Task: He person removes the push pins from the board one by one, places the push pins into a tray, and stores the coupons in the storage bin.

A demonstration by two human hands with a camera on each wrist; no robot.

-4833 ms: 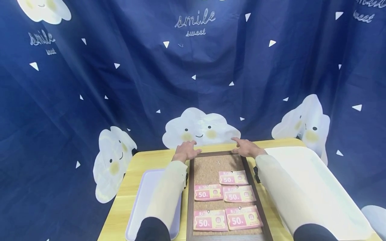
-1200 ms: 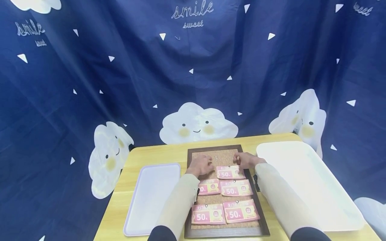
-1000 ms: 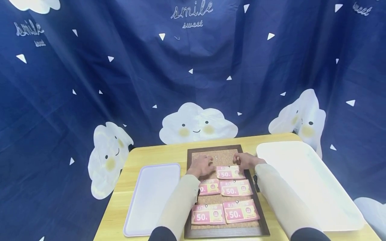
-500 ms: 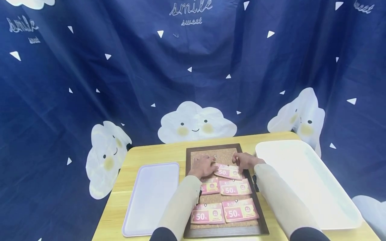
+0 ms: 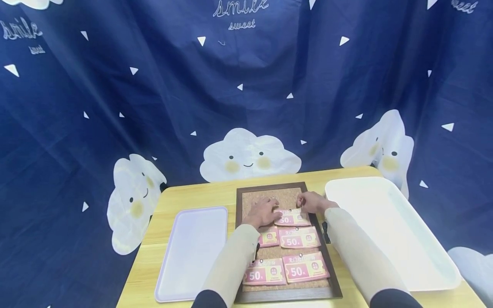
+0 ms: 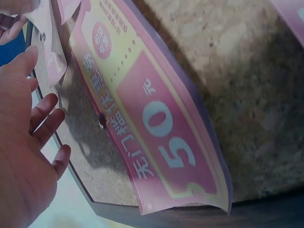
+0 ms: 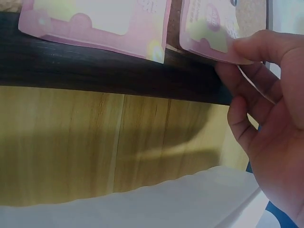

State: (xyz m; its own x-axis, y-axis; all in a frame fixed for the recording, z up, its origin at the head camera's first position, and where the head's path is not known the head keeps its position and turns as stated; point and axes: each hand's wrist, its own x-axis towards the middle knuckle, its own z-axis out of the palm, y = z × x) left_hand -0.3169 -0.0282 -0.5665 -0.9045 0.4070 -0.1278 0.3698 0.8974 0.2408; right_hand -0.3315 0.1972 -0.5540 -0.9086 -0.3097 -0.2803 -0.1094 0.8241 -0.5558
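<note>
Pink-and-yellow coupons printed with 50 hang by small pins on a framed cork board point(image 5: 265, 293). My right hand point(image 5: 313, 202) pinches the right end of the top coupon point(image 5: 293, 218); in the right wrist view the thumb point(image 7: 259, 45) lies on its face with fingers behind. At this coupon's left end is my left hand point(image 5: 262, 212), its fingers spread over the cork and its thumb by the edge. In the left wrist view that hand holds nothing visible, beside the middle-left coupon point(image 6: 156, 123). The left forearm partly covers that coupon in the head view.
A lilac-rimmed white tray point(image 5: 190, 256) lies left of the board. To the right stands a larger white tray point(image 5: 400, 239). Three other coupons, including the lower-right one point(image 5: 306, 267), hang below. A dark blue curtain point(image 5: 173, 85) rises behind the wooden table point(image 5: 142, 261).
Both hands came down from the board's top corners to the top coupon. The coupon tilted half a second ago and lies nearly level now. The left hand moved slightly right, toward its left end.
</note>
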